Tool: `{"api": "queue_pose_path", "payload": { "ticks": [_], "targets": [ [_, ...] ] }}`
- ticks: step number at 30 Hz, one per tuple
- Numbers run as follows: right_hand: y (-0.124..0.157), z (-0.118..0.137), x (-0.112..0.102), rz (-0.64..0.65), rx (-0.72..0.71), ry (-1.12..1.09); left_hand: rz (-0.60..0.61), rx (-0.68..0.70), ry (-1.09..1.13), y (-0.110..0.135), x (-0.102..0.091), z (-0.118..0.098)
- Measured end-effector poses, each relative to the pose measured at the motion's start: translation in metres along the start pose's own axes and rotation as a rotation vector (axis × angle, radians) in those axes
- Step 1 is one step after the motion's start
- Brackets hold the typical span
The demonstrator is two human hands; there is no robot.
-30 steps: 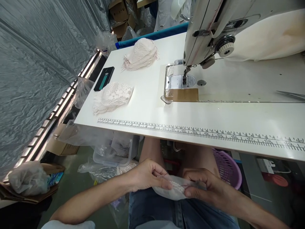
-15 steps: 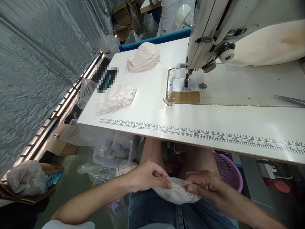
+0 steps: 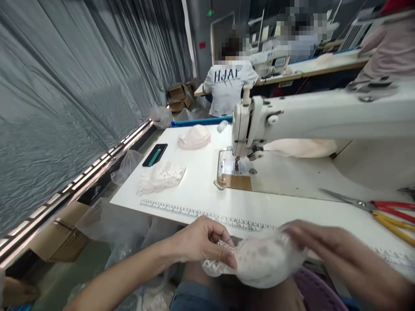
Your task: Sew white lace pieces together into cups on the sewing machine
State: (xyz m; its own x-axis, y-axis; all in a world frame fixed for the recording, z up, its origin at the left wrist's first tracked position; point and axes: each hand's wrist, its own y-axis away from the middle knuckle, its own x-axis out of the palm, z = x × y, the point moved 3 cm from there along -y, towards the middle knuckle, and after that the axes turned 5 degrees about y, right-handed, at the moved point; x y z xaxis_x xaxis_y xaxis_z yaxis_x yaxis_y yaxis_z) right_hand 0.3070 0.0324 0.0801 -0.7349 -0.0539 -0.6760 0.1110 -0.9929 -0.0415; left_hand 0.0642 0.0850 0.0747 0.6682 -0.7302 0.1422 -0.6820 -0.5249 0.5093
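Soft, rounded lace piece [image 3: 259, 261] before a smooth white table [image 3: 201, 190].
The left hand [image 3: 201, 242] pinches its scalloped, holey edge; the blurred right hand [image 3: 324, 248] touches it, grip unclear.

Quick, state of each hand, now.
Left hand: closed, pinching the lace piece.
Right hand: blurred, on the lace piece; grip cannot be told.

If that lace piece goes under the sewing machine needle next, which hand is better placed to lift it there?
Probably the left. The left hand pinches the lace piece by its edge and lies nearer the needle; the right hand is blurred, its grip unclear, over the piece's far side.
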Motion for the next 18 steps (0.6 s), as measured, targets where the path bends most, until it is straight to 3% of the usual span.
{"api": "queue_pose_path", "payload": {
  "ticks": [1, 4, 6, 8, 9, 10, 13, 15, 18],
  "targets": [
    [-0.008, -0.010, -0.020, 0.002, -0.017, 0.114, 0.000, 0.022, -0.027, -0.003, -0.001, -0.011],
    [-0.021, -0.032, -0.079, -0.399, 0.157, 0.577, 0.049, 0.103, -0.165, -0.009, -0.004, -0.041],
    [-0.018, -0.022, -0.085, -0.676, 0.001, 0.802, 0.121, 0.135, -0.272, -0.011, -0.004, -0.055],
    [-0.014, -0.002, -0.058, -0.629, -0.294, 0.719, 0.196, 0.148, -0.358, -0.013, -0.003, -0.065],
    [-0.014, 0.007, -0.038, -0.485, -0.406, 0.576, 0.224, 0.154, -0.384, -0.015, -0.003, -0.070],
    [-0.016, 0.014, -0.016, -0.261, -0.420, 0.399, 0.243, 0.162, -0.403, -0.016, -0.004, -0.074],
    [-0.029, 0.028, 0.024, 0.141, -0.302, -0.037, 0.245, 0.194, -0.435, -0.022, -0.007, -0.093],
    [-0.043, 0.033, 0.017, 0.121, -0.265, -0.063, 0.179, 0.281, -0.476, -0.024, -0.010, -0.111],
    [-0.055, 0.046, -0.022, -0.197, -0.395, 0.204, 0.008, 0.584, -0.593, -0.022, -0.012, -0.134]
  ]
}}
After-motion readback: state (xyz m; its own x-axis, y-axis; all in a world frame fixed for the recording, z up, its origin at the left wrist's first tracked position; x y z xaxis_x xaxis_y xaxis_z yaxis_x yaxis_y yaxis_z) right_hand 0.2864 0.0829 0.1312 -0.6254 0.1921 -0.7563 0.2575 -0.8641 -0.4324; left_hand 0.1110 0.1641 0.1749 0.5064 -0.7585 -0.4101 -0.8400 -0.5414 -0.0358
